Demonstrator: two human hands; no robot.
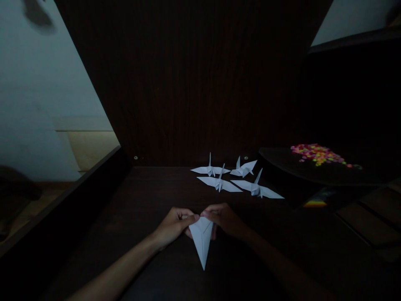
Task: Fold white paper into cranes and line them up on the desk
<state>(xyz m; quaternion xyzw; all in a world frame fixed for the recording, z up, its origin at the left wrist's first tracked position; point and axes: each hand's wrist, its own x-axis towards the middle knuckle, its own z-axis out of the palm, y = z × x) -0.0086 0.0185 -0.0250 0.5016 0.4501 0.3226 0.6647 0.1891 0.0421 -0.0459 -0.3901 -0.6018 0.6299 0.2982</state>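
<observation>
A white sheet of folded paper (202, 238), kite-shaped with its sharp point toward me, is held up between both hands. My left hand (177, 225) pinches its upper left corner, thumb on top and fingers behind. At the upper right corner my right hand (227, 219) grips it the same way, with some fingertips showing past the paper's right edge. A crease line runs down the paper's middle, and a V-shaped fold shows near its top. Beyond my hands stand several white paper cranes (256, 189) with wings spread and necks up.
The dark wooden desk (125, 217) has a tall back panel (200, 83) and a raised left side board (69, 196). On a dark surface at the right lies a heap of small colourful pieces (319, 154). The light is dim.
</observation>
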